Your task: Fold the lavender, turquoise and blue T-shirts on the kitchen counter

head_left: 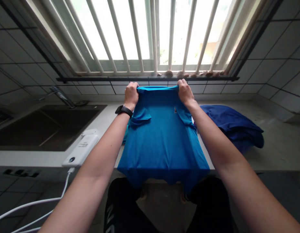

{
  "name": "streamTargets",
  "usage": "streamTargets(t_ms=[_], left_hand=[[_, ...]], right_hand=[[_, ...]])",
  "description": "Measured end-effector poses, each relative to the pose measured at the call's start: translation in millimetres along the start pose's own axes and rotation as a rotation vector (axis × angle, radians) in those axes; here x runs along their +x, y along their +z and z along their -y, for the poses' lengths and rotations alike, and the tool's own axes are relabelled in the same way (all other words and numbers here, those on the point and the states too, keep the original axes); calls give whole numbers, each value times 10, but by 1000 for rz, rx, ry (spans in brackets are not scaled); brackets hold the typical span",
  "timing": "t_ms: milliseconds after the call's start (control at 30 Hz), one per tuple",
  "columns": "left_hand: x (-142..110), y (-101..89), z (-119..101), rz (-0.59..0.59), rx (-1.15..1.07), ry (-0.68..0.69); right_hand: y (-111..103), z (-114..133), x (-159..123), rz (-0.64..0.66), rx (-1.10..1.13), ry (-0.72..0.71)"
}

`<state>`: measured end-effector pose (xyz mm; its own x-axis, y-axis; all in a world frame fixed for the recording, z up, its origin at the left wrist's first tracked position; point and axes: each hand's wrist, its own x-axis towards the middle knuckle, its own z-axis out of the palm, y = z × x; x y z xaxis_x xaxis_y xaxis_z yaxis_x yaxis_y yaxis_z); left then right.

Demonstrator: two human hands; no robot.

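Strong daylight through barred window [150, 32], panes blown out white. Room dimmer, backlit; sink basin [43, 129] in deep shade. Polo shirt [161, 139] softly lit, sharp, no visible blur. Wide-angle distortion: wall tiles [281, 71] slant toward frame edges.

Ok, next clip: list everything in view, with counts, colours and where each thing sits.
polo shirt: 1, bright blue, on counter, far edge lifted
cloth pile: 1, dark blue, counter right
power bank: 1, white, counter left
cable: white, trailing from power bank
sink: 1, dark, counter left
faucet: 1, metal, behind sink
counter: 1, pale, under everything
barred window: 1, white, ahead
small lumps: several, brownish, window ledge
left hand: 1, gripping shirt
right hand: 1, gripping shirt
wristwatch: 1, black, left wrist
shorts: 1 pair, black, below counter
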<state>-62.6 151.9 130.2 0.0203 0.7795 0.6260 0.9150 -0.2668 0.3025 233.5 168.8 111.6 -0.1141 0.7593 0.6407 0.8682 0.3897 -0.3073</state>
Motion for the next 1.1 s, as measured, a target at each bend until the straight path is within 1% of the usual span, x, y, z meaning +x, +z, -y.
streamTargets(t_ms=[67, 133, 200, 233, 333, 433, 500, 567, 633, 700, 767, 833, 867, 900, 933, 1000, 1033, 1100], left_hand=[[114, -2, -6, -38, -54, 53], [155, -2, -16, 0, -86, 120], [104, 10, -23, 106, -84, 160], [49, 22, -25, 173, -69, 157], [-154, 77, -25, 363, 4, 73], [-299, 125, -22, 446, 35, 16], [-335, 124, -28, 456, 21, 4], [-348, 77, -46, 427, -23, -11], [-386, -32, -87, 348, -98, -13], [-503, -206, -151, 241, -185, 18], [-735, -429, -229, 141, -252, 70], [-1086, -662, -293, 72, -273, 118], [-1295, -766, -309, 46, -272, 131], [-1518, -856, -310, 36, -266, 145], [-1745, -927, -296, 51, -259, 159], [-2178, -1011, -226, 176, -233, 195], [-2369, -1031, -178, 257, -209, 225], [-2679, -1049, -87, 419, -172, 263]], right_hand=[[-7, -11, 116, -39, 26, -45], [11, -14, 126, -24, 31, -38], [41, -9, 22, 42, 11, 11], [57, -5, -62, 89, -9, 40], [99, 14, -344, 224, -67, 105], [112, 40, -536, 261, -66, 125], [89, 63, -575, 248, -35, 132], [30, 96, -559, 215, 11, 146], [-81, 139, -534, 151, 69, 151], [-256, 192, -566, 72, 136, 125], [-496, 249, -721, 15, 208, 78], [-781, 301, -1030, 20, 286, 33], [-928, 321, -1237, 47, 332, 14], [-1070, 337, -1468, 112, 378, -14], [-1202, 347, -1712, 196, 426, -43], [-1423, 348, -2188, 407, 502, -64], [-1509, 341, -2395, 517, 517, -53], [-1629, 321, -2708, 741, 491, 10]])
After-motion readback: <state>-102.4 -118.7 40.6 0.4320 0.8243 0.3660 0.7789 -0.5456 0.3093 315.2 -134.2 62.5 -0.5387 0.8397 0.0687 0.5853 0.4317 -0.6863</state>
